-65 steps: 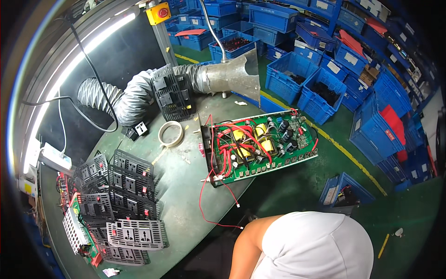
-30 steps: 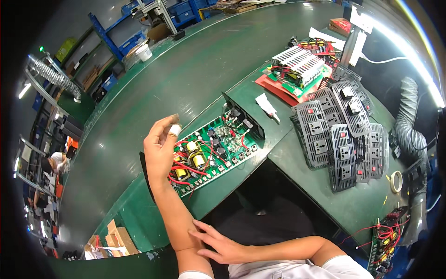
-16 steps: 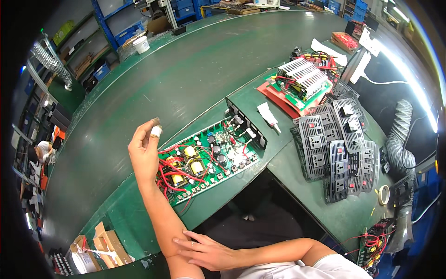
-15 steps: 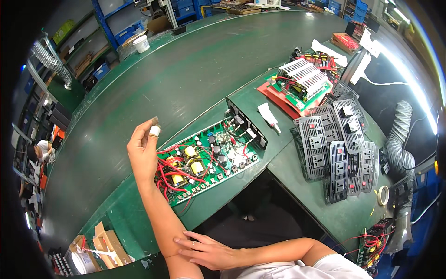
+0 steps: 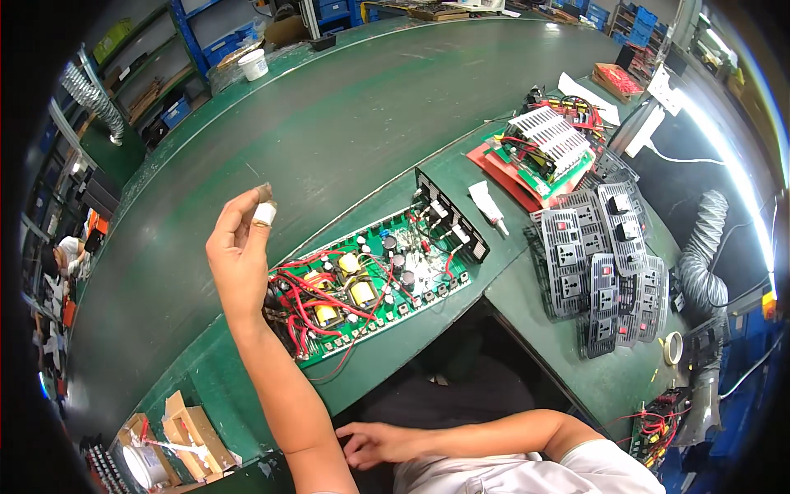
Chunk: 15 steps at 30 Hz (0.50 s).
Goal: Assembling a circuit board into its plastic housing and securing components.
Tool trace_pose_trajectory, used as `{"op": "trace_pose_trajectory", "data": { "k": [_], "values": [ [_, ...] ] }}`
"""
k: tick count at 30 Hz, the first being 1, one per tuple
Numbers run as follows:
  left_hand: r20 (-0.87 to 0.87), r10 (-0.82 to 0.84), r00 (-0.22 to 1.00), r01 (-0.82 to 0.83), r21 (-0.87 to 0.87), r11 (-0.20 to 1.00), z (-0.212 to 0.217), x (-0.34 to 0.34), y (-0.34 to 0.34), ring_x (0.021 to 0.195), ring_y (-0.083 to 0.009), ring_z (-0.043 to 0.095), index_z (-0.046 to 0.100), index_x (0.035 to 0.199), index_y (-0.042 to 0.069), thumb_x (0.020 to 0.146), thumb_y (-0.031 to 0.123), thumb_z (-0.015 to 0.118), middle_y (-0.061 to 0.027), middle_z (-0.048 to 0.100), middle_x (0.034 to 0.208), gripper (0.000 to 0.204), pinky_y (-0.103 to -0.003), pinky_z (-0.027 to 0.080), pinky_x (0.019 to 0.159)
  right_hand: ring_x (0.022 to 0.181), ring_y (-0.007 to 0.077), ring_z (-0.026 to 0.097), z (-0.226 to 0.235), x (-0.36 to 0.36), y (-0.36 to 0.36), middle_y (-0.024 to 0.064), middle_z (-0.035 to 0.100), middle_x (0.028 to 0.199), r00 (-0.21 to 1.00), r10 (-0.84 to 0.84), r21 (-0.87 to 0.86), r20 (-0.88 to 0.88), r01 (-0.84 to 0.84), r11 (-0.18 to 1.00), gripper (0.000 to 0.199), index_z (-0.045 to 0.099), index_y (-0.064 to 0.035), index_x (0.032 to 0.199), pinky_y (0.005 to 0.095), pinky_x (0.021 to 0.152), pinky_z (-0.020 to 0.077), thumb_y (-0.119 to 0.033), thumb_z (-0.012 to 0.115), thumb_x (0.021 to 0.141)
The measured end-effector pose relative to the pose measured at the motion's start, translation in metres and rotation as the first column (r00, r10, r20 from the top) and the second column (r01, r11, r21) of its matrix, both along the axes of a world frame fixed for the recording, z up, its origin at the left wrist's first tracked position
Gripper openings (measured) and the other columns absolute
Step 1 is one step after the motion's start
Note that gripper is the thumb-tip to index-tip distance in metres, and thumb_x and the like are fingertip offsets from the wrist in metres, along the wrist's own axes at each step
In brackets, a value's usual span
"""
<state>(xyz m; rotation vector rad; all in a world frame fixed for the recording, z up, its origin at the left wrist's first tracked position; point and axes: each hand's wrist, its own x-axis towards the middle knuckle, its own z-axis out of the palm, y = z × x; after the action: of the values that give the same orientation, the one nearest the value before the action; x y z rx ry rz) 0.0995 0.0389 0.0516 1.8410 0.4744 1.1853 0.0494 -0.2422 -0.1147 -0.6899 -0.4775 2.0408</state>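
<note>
My left hand (image 5: 239, 243) is raised over the left end of a green circuit board (image 5: 395, 309), its fingers bent and thumb apart from them. White wrapping covers the thumb tip, and a fingertip has a dark covering; no held object shows. Red wires (image 5: 306, 309) and yellow-wrapped transformers (image 5: 360, 293) crowd the board's left part. A black slotted end panel (image 5: 452, 216) stands upright at its right end. Close to my left elbow, my right hand (image 5: 378, 445) has loosely bent fingers partly apart and holds nothing visible.
A white tube (image 5: 486, 203) lies right of the board. Beyond it are a stacked assembly with a slotted metal cover (image 5: 551, 134), grey socket panels (image 5: 605, 305) and a tape roll (image 5: 673, 347). An open carton (image 5: 197, 432) sits lower left; a dark belt (image 5: 346, 123) curves behind.
My right hand has come off my left forearm and dropped lower beside the elbow, its fingers more curled. My left hand has shifted slightly left and up, fingers still bent.
</note>
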Motion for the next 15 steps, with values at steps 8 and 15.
{"op": "trace_pose_trajectory", "data": {
  "k": [8, 15],
  "values": [
    [-0.083, -0.114, 0.990, 0.130, 0.224, 0.966, 0.047, -0.002, -0.030, 0.104, -0.0184, 0.065, 0.068, 0.113, -0.005, 0.091, -0.004, 0.065, -0.0115, 0.066, 0.115, 0.022, -0.029, 0.051, 0.091, 0.087, 0.0133, 0.063, 0.049, 0.110, 0.007, 0.0062, 0.065, 0.091, 0.671, -0.517, 0.399, 0.531, 0.341, 0.851, 0.041, 0.060, -0.0001, 0.127, 0.0283, 0.081, 0.0527, 0.009, 0.053, 0.088],
    [-0.375, -0.187, 0.908, 0.327, 0.354, 0.877, 0.048, -0.009, -0.027, 0.092, -0.0236, 0.066, 0.067, 0.115, -0.003, 0.082, -0.001, 0.063, -0.0147, 0.067, 0.106, 0.033, -0.032, 0.052, 0.083, 0.084, 0.0152, 0.068, 0.096, 0.180, 0.004, 0.0081, 0.070, 0.093, 0.047, -0.570, 0.537, 0.820, 0.280, 0.796, 0.021, 0.069, -0.0019, 0.113, 0.0289, 0.077, 0.0543, -0.003, 0.069, 0.093]
  ]
}}
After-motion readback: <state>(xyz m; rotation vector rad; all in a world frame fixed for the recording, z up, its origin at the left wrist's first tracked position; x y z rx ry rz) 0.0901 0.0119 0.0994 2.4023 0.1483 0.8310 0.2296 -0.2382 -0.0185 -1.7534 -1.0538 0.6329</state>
